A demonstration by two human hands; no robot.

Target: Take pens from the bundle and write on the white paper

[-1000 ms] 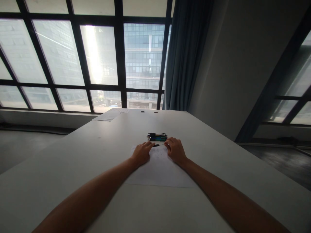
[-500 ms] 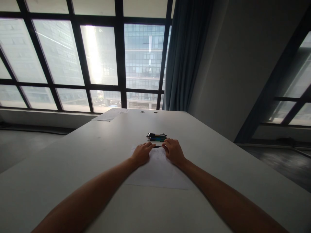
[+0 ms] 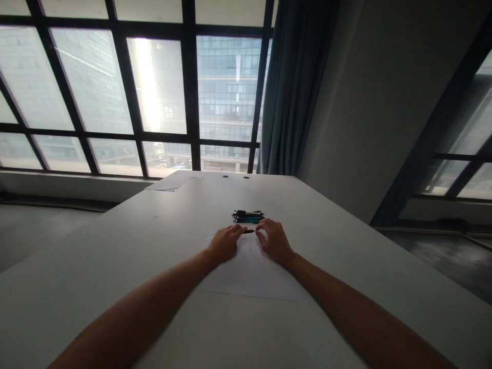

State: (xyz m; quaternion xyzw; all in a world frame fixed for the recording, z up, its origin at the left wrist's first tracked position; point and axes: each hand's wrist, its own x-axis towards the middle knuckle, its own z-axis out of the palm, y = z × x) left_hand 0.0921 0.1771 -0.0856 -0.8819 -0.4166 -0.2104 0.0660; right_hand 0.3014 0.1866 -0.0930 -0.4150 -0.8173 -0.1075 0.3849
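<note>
A short dark pen (image 3: pixel 249 231) lies between my two hands at the top edge of a white paper sheet (image 3: pixel 249 277). The fingertips of my left hand (image 3: pixel 225 242) cover its left end. My right hand (image 3: pixel 274 241) is curled, with its fingers at the right end. Both hands rest on the paper. Just beyond them, a small bundle of black and teal pens (image 3: pixel 248 217) lies on the white table (image 3: pixel 115 246). The middle of the dark pen shows, but its ends are hidden by my fingers.
A few loose papers (image 3: pixel 172 183) lie at the table's far end, with several large dark-framed windows and a blue curtain (image 3: pixel 294 87) behind it. The table edge drops to a grey floor (image 3: pixel 442 251) on the right and left.
The fingers of my right hand have curled slightly closer around the dark pen's right end. The bundle of pens and the paper stay in place.
</note>
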